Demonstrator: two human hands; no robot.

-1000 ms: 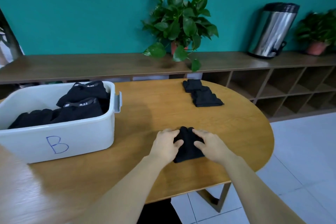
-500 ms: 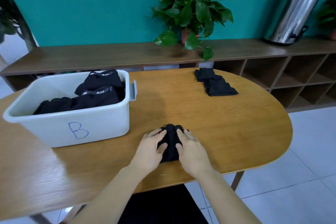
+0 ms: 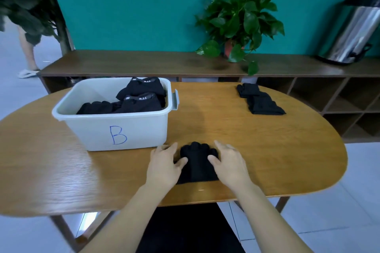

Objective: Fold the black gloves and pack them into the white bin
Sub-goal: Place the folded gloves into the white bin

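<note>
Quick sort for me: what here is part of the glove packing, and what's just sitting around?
Part of the job:
- glove under both hands
- left hand
- right hand
- white bin marked B
- gloves packed in the bin
- two gloves waiting at the table's far right

Just sitting around:
- potted plant
- steel trash can
- wooden shelf

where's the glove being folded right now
In the head view the folded glove lies on the near edge of the wooden table, between the left hand and right hand, just right of the white bin.
</note>
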